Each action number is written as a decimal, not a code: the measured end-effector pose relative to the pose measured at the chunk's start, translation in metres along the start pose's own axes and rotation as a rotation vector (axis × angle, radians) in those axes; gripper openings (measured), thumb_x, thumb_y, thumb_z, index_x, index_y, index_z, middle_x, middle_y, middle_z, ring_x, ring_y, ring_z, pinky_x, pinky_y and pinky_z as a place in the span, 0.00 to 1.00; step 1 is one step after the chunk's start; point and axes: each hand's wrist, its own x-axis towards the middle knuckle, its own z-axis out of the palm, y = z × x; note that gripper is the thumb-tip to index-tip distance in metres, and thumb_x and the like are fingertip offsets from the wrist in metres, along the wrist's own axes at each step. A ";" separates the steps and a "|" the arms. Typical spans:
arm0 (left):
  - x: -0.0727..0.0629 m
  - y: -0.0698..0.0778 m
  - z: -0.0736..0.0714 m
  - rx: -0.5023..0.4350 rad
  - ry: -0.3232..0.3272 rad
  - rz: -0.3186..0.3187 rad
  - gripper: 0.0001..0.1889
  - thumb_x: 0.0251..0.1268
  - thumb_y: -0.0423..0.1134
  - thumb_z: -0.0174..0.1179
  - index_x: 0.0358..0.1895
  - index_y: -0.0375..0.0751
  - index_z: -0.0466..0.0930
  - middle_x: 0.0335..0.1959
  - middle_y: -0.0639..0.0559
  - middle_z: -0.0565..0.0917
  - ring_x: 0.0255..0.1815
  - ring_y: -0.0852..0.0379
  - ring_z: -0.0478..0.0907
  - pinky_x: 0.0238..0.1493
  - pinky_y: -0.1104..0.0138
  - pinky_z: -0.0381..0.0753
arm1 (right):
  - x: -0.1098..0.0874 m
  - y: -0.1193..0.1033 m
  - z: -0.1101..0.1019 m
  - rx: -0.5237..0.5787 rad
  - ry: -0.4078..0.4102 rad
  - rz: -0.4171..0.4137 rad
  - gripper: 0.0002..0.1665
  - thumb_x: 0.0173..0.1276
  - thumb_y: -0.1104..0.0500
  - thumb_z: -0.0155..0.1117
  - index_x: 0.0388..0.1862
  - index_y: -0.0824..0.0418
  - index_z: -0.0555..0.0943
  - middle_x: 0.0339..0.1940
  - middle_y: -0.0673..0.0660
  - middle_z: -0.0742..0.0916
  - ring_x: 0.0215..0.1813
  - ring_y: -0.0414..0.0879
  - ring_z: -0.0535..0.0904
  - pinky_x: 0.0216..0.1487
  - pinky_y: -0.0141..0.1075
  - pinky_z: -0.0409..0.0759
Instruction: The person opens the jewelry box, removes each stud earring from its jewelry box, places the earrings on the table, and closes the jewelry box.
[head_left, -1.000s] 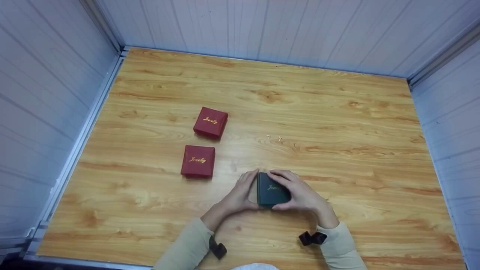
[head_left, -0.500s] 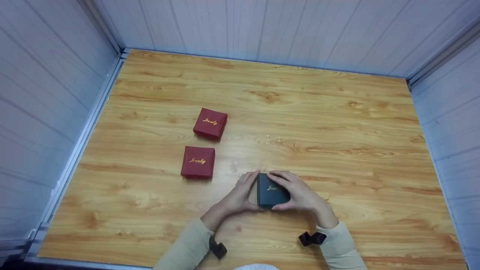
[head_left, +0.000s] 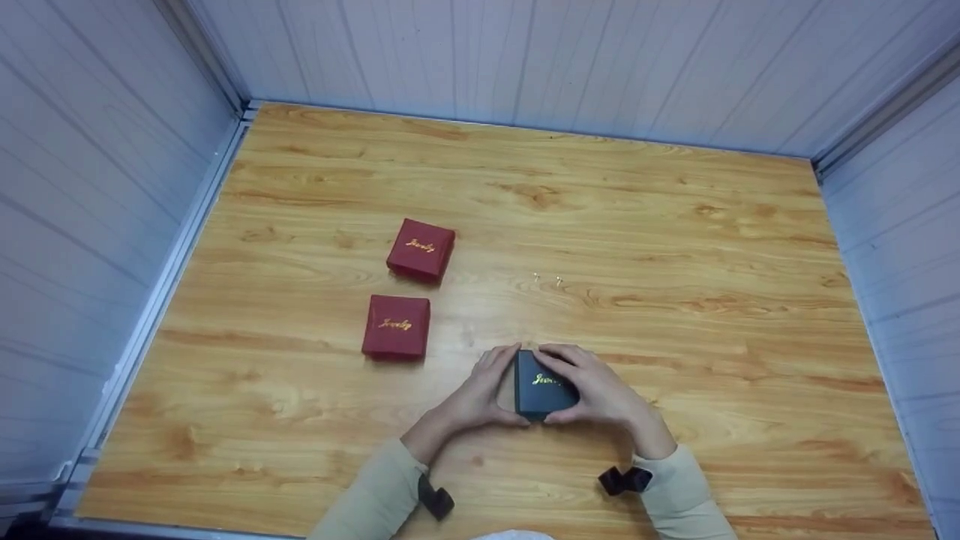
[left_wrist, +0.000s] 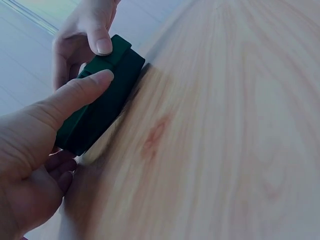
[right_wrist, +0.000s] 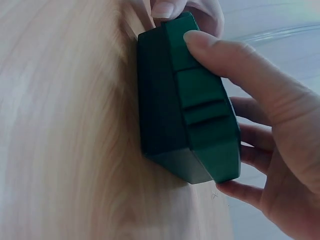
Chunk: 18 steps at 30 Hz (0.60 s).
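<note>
Head view: a dark green, square box w/ gold script (head_left: 541,390) is on the wood-grain counter (head_left: 675,225), btwn both hands; L hand (head_left: 480,391) grips its L end, R hand (head_left: 600,386) grasps its R side, covering part of the top. 2 dark red, square boxes w/ gold script (head_left: 397,326) lie to the L; 2 tiny shiny bits (head_left: 559,281), too small to ID, lie farther back.

L wrist view: L thumb on box's near side, R thumb at far end.

R wrist view: R thumb on near side, fingers behind; L thumb at opp. end.
</note>
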 end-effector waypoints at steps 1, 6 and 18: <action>0.000 0.000 0.000 0.003 0.001 0.000 0.58 0.31 0.51 0.73 0.67 0.34 0.48 0.61 0.46 0.59 0.60 0.53 0.55 0.61 0.59 0.56 | 0.000 0.000 0.000 -0.002 -0.004 0.003 0.53 0.42 0.41 0.71 0.64 0.61 0.63 0.62 0.58 0.67 0.61 0.50 0.62 0.59 0.46 0.62; 0.000 0.000 0.001 0.012 0.005 -0.006 0.57 0.31 0.50 0.73 0.66 0.33 0.49 0.61 0.46 0.59 0.60 0.52 0.55 0.62 0.59 0.56 | 0.001 0.000 0.001 -0.013 -0.017 0.019 0.53 0.40 0.42 0.72 0.64 0.61 0.63 0.63 0.58 0.67 0.62 0.50 0.61 0.59 0.46 0.62; 0.000 0.000 0.001 -0.010 -0.013 -0.030 0.55 0.32 0.49 0.73 0.66 0.36 0.49 0.61 0.47 0.60 0.60 0.54 0.55 0.62 0.58 0.54 | 0.003 -0.002 0.002 -0.041 -0.029 0.013 0.54 0.39 0.42 0.72 0.64 0.62 0.64 0.62 0.60 0.68 0.61 0.52 0.62 0.58 0.47 0.64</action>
